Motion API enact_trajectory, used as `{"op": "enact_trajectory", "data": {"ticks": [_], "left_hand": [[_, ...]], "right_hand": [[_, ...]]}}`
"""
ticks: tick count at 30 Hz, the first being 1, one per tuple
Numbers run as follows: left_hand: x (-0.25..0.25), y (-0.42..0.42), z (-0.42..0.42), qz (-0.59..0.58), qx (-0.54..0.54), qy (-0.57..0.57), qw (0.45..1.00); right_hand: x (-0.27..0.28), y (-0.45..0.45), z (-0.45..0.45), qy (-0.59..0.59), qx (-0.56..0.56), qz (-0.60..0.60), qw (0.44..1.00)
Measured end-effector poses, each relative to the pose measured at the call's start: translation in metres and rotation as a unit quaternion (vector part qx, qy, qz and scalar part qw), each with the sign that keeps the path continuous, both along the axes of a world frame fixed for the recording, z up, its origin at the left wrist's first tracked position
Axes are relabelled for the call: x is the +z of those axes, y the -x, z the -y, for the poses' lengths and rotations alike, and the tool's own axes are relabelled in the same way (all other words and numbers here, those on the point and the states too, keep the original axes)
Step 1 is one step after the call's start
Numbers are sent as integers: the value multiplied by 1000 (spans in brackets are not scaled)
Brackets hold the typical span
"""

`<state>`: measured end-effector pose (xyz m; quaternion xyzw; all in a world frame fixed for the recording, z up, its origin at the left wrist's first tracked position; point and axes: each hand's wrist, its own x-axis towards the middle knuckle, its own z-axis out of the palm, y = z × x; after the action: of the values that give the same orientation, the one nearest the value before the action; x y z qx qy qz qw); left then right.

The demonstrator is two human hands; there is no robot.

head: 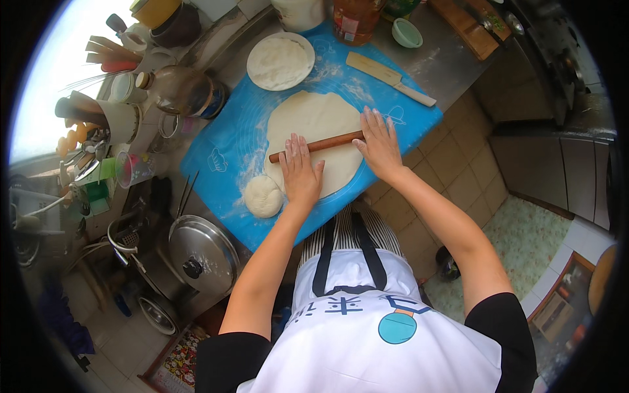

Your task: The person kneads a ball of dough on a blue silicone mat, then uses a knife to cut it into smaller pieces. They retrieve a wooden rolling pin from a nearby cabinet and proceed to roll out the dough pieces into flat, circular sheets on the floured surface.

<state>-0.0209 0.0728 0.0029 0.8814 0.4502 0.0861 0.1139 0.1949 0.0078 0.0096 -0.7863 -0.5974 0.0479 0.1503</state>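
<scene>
A thin brown wooden rolling pin (334,142) lies across a wide, flat sheet of dough (314,114). My left hand (300,174) is laid over the pin near its left end, fingers stretched out flat. Over the pin's right end rests my right hand (381,147), which hides that tip and partly overhangs the sheet's edge. Beside my left wrist sits a round ball of dough (263,196), against the sheet's lower left edge. All of this is on a blue baking mat (209,150) dusted with flour.
At the mat's far side stand a white plate (250,63) of flour and a broad-bladed kitchen knife (376,69). Behind are a green bowl (407,33) and a plastic jar (356,22). Leftward are a large bottle (182,91), utensil holders and a lidded steel pot (206,245).
</scene>
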Motion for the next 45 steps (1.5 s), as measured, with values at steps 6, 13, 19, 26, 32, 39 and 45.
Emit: {"op": "enact_trajectory", "data": {"ticks": [6,13,19,26,32,39,45], "left_hand": [[-39,-53,-121,60,81,-51,994],[7,-54,-121,16,96,-17,995],[3,-54,-181,68,114,-52,990],[10,-48,-145,-17,137,-17,990],[50,-53,-15,-4,158,130,979],[19,-62,-74,15,216,12,976],[14,-111,91,-5,273,100,957]], "right_hand": [[-37,-27,-139,-44,-72,22,996],[-3,-24,-103,-25,10,-36,999],[-5,-32,-169,-52,17,-11,998],[8,-37,-160,11,76,-13,997],[36,-81,-36,88,164,-62,981],[15,-68,-132,22,264,17,964],[25,-133,-7,141,399,-69,903]]}}
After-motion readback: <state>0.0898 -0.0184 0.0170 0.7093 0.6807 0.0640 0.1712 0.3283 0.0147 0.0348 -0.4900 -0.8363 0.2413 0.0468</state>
